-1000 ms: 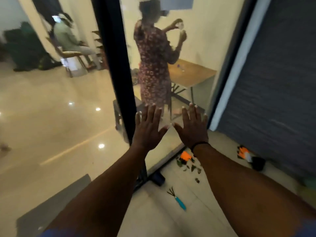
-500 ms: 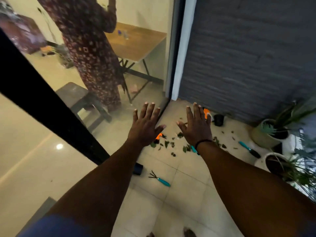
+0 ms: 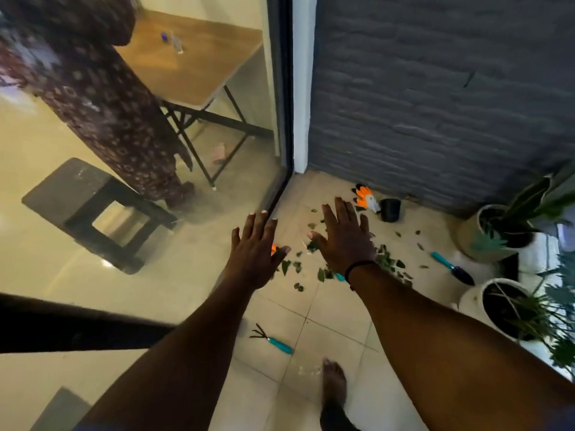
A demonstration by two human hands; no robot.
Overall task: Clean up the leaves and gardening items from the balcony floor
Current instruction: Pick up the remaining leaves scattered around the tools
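We hold our left hand [image 3: 253,253] and right hand [image 3: 343,237] out flat, fingers straight and spread, gripping nothing. Leaves [image 3: 385,261] lie scattered on the balcony floor [image 3: 329,325] beyond them, an orange glove [image 3: 364,195] and black pot [image 3: 390,209] farther off, a teal trowel [image 3: 451,267] right, a hand rake [image 3: 272,339] nearer.

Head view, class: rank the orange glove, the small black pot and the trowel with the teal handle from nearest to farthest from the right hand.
Right hand as reference.
1. Orange glove, just beyond the fingertips, by the wall.
2. Small black pot, right of the glove.
3. Trowel, far right, beside the planters.
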